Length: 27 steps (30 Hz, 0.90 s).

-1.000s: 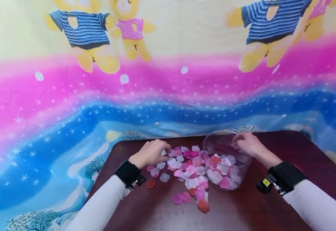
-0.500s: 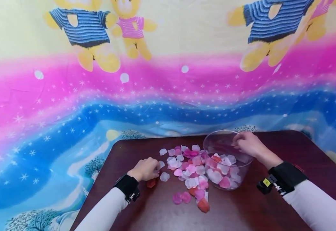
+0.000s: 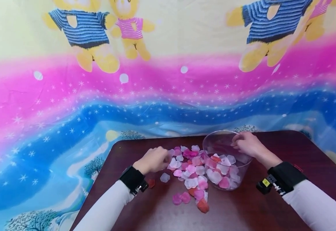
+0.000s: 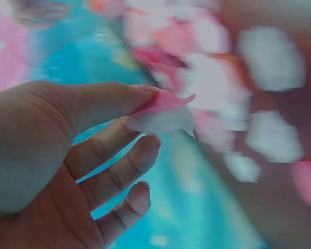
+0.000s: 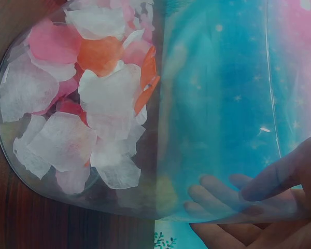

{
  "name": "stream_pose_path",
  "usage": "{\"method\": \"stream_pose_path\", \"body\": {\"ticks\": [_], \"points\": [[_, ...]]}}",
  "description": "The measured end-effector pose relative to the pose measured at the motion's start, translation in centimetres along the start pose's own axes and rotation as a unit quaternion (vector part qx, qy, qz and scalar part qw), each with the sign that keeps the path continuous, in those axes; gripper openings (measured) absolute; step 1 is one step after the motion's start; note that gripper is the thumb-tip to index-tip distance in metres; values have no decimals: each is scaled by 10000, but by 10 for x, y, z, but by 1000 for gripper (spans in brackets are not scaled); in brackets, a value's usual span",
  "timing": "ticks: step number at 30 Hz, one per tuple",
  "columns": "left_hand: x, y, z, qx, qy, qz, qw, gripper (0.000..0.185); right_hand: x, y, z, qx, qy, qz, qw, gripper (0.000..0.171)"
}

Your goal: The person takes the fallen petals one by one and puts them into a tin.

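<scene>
Two hands at work, gathering step in hand. Head view: left hand [image 3: 153, 159] at the near edge of the petals [image 3: 189, 171] scattered on the surface [image 3: 272, 205]; right hand [image 3: 247, 144] curled over the far rim of the clear bowl [image 3: 227, 160], steadying it. Left wrist view: thumb and forefinger [image 4: 101, 106] pinch two petals, pink over white [image 4: 163, 111]; other fingers relaxed. Right wrist view: fingers [image 5: 223, 189] grip the bowl wall, petals [image 5: 93, 98] inside. Next likely calls for carrying the pinch rightward over the rim.
</scene>
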State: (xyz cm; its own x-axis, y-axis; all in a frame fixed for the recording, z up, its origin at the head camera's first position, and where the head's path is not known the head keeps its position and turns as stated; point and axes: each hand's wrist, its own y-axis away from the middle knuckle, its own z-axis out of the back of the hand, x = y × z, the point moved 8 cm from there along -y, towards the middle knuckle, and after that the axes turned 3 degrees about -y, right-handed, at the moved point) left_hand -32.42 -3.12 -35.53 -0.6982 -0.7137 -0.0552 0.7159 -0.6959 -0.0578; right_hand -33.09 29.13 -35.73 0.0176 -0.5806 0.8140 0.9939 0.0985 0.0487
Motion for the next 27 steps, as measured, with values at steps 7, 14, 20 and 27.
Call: {"method": "stream_pose_path", "body": {"ticks": [7, 14, 20, 27], "points": [[-65, -34, 74, -557, -318, -828, 9945, 12, 0, 2, 1, 1, -4, 10, 10000, 34], [-124, -67, 96, -283, -215, -1494, 9881, 9, 0, 3, 1, -18, -78, -23, 10000, 35], [-139, -81, 86, -117, -127, -1620, 9866, 8, 1, 1, -2, -34, -37, 35, 10000, 35], [-129, -80, 89, -217, -77, -1527, 9880, 21, 1, 2, 1, -44, -42, 28, 10000, 35]]}}
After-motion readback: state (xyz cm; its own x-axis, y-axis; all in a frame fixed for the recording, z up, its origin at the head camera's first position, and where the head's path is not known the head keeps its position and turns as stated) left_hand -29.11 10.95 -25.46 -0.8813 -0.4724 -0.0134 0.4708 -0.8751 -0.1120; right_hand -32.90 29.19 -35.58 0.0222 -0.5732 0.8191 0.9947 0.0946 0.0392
